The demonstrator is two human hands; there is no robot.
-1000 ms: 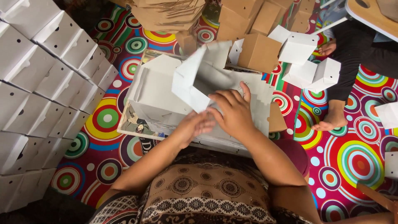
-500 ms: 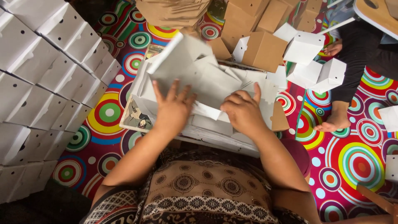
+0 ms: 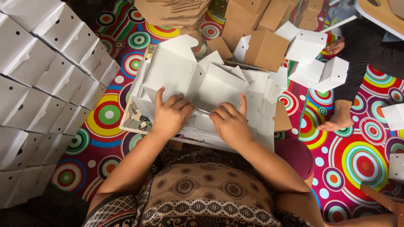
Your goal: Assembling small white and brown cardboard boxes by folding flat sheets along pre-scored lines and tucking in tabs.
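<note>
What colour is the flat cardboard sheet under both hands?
White: the flat cardboard sheet under the left hand and right hand, in the head view.

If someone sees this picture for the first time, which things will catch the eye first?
First, the two hands, left hand and right hand, pressing on a flat white cardboard box blank in the middle. Next, the wall of folded white boxes stacked along the left side. Underneath lies a bright mat with coloured circles, and brown boxes sit at the top.
</note>
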